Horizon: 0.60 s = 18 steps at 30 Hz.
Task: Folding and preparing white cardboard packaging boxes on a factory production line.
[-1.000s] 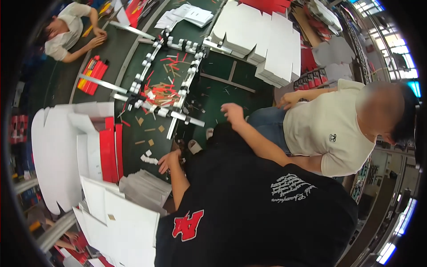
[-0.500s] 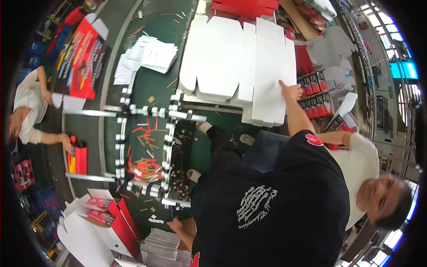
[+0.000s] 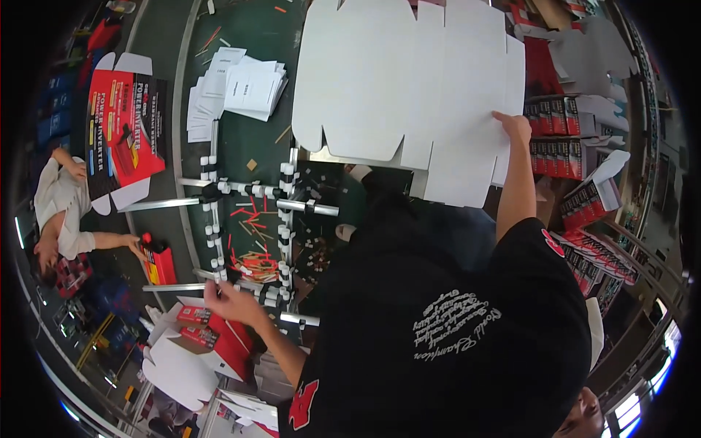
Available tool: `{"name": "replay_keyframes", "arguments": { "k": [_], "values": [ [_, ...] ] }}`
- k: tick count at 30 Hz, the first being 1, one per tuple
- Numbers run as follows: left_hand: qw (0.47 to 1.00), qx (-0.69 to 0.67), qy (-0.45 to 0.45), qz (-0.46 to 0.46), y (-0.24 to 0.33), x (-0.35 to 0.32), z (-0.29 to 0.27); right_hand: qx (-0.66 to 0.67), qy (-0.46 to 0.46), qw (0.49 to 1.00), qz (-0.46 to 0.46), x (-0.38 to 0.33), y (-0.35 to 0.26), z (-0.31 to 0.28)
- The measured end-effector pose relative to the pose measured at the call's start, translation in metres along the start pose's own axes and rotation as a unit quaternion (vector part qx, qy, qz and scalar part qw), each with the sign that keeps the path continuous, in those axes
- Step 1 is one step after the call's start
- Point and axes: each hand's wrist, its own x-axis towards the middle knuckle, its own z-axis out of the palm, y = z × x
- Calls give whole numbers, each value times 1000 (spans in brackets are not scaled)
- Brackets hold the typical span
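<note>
Probably light but creasable, the card [image 3: 398, 80] suits edge-pinching at four o'clock, where the right hand [image 3: 517, 130] grips, the left hand [image 3: 234, 301] loosely spread.

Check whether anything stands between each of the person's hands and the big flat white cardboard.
Nothing visible separates the right hand from the white cardboard; it appears to touch its right side. Between the left hand and the cardboard, the metal frame with white rollers crosses the straight line in this view.
</note>
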Motion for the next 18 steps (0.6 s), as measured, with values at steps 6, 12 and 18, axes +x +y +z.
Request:
{"name": "replay_keyframes", "arguments": {
  "k": [6, 12, 18],
  "values": [
    [904, -130, -322, 249, 107, 10, 153, 9, 168, 949, -265, -60, -68, 49],
    [839, 183, -439, 265, 67, -27, 229, 1, -112, 750, -652, -253, -173, 131],
    [921, 23, -285, 267, 61, -56, 174, -119, -9, 750, -651, -276, -222, 169]
  ]
}}
